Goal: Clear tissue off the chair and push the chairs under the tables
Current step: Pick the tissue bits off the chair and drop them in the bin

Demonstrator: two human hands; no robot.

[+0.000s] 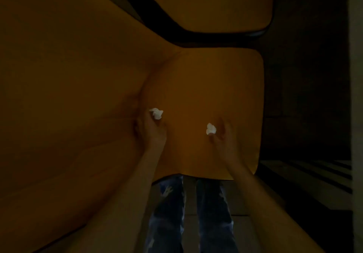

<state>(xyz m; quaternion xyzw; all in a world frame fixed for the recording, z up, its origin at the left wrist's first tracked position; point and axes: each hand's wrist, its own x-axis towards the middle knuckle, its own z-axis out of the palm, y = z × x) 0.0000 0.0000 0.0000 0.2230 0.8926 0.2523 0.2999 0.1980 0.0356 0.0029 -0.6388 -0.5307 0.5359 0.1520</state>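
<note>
Now our left hand (152, 130) and right hand (221, 136) each pinch a tissue wad off the chair seat (216, 87); chairs not yet pushed under.

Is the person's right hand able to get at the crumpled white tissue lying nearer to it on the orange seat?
Probably yes. The right hand is right beside the right-side crumpled white tissue, fingers seemingly touching it already, and nothing on the orange chair seat lies between them.

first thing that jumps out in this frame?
Two bright white tissue wads in a very dim scene: the left tissue at the left hand, the right tissue at the right hand. Both sit over the orange chair seat, mid-frame, with an orange table beyond it.
</note>
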